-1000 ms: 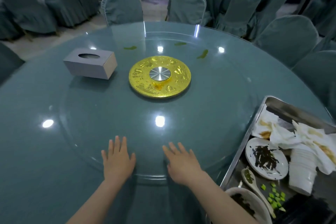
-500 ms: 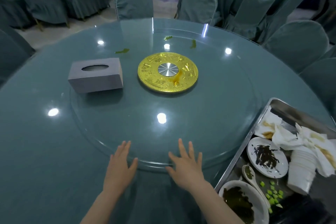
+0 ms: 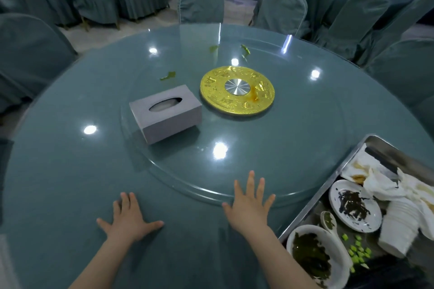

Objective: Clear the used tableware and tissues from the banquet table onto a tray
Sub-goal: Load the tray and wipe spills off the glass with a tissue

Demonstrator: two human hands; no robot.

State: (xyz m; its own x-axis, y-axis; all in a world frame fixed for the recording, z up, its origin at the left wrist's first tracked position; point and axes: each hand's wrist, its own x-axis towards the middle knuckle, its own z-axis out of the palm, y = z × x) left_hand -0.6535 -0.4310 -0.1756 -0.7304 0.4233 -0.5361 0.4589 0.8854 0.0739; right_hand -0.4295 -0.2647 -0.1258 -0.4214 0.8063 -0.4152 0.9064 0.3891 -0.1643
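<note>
A steel tray [image 3: 312, 204] sits at the table's right front edge. It holds crumpled stained tissues [image 3: 385, 183], a small plate with dark scraps [image 3: 354, 206], a white spoon [image 3: 328, 219], a bowl of green leftovers [image 3: 314, 258] and stacked white cups [image 3: 399, 227]. My left hand [image 3: 128, 220] lies flat and empty on the tablecloth. My right hand [image 3: 250, 204] rests flat, fingers spread, on the rim of the glass turntable [image 3: 305, 148]. A grey tissue box [image 3: 165, 116] stands on the turntable's left half, next to the gold centre disc [image 3: 237, 90].
Green vegetable scraps [image 3: 168, 75] lie on the far side of the turntable, with more scraps [image 3: 245, 49] further back. Covered chairs [image 3: 200, 2] ring the round table. Another table stands at the back right.
The turntable has rotated: the tissue box swung from far left toward the centre front and the scraps shifted. My left hand moved off the glass to the left onto the cloth.
</note>
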